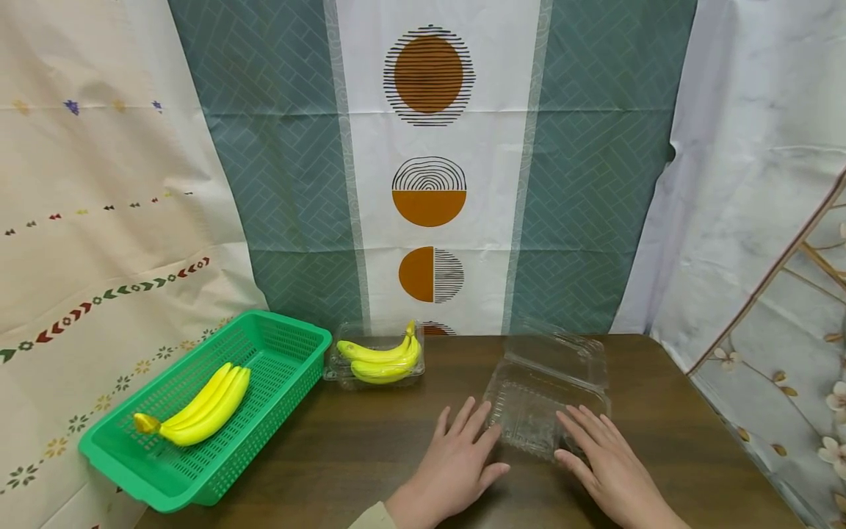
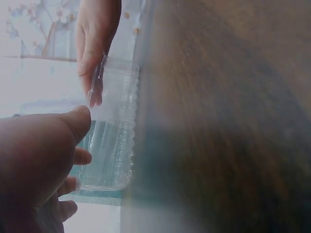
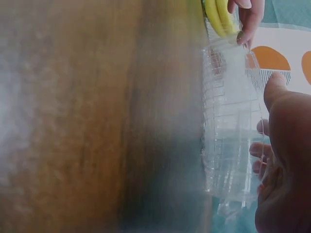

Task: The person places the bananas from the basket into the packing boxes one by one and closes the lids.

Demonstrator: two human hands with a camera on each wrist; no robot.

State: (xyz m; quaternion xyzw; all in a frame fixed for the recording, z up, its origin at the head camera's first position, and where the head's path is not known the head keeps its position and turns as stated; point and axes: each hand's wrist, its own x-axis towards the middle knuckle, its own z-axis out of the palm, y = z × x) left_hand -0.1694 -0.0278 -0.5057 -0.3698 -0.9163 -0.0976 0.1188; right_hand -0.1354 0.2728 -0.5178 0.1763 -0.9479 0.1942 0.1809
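Left hand [image 1: 454, 464] and right hand [image 1: 611, 464]: fingers extended, thumbs standing apart from them. Clear container [image 1: 525, 408] sits on the desk [image 1: 357, 455], between and just ahead of both hands' fingers, lid [image 1: 557, 349] folded open beyond them; contact cannot be confirmed. Ahead and left of the left fingers: second container [image 1: 335, 373] bearing bananas [image 1: 386, 361]. Farther left: green basket [image 1: 272, 420], also holding bananas.

1 clear plastic box [image 1: 529, 408] lies open right of the table's middle, lid [image 1: 558, 354] toward the table's [image 1: 357, 441] far edge.
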